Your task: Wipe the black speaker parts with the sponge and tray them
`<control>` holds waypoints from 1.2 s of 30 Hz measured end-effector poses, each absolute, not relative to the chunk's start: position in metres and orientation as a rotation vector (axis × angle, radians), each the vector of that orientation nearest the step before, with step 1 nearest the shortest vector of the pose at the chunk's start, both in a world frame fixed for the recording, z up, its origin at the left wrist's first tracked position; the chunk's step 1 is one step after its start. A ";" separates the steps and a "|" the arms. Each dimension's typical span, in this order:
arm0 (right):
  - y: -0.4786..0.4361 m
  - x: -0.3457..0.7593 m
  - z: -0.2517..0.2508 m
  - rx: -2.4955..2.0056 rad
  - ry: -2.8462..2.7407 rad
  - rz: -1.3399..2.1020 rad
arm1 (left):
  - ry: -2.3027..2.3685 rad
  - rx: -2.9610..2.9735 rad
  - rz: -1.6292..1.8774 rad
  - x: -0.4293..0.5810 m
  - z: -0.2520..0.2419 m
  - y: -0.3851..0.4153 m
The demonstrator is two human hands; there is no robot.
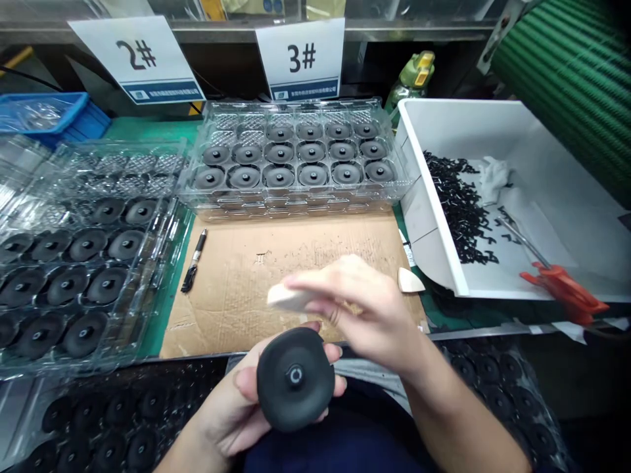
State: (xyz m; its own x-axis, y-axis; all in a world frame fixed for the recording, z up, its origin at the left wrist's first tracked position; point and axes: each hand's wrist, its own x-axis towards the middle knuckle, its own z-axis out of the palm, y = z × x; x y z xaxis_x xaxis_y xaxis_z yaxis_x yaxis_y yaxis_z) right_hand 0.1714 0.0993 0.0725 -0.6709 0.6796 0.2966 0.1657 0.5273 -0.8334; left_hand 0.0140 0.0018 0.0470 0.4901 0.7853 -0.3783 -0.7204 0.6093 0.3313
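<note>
Your left hand (231, 407) was gripping a black disc-like part (296, 410) from beneath, thumb against its left edge and fingertips curled round the right. You had its dished face and short central stem turned up toward your view, just in front of your body at the near edge of the cardboard sheet (231, 289). Your right hand (362, 305), blurred, was closed on a pale pad (290, 297), pinched between thumb and fingers above and apart from the black part.

On the green worktop (170, 299), the cardboard lay flat before you, with a black pen (194, 259) near its left side and a pale wedge-shaped piece (411, 280) at its right edge. Beyond it stood a clear tray (290, 195), its two nearest rows of pockets filled with similar black parts; to your left, another clear tray (142, 315) carried more of them. On your right, a white bin (513, 118) held a heap of small black pieces (458, 210), while a red-handled tool (566, 289) leaned over its near rim. Signs reading 2# (138, 62) and 3# (302, 62) hung at the back.
</note>
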 end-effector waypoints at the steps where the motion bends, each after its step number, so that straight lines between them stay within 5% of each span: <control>1: 0.103 0.174 0.061 -0.838 -2.052 1.139 | 0.491 0.113 0.911 0.013 0.048 0.002; 9: 0.079 0.173 -0.044 -1.285 -2.140 1.079 | 0.455 0.055 0.936 0.004 0.050 0.005; 15: 0.056 0.168 -0.067 -1.350 -2.149 0.876 | 0.527 0.047 0.980 0.001 0.045 0.005; 31: 0.069 0.168 -0.037 -1.000 -2.248 1.000 | 0.650 0.099 1.084 -0.002 0.043 0.006; 36: 0.077 0.174 0.029 -1.157 -2.085 0.886 | 0.684 0.135 1.061 0.003 0.048 0.009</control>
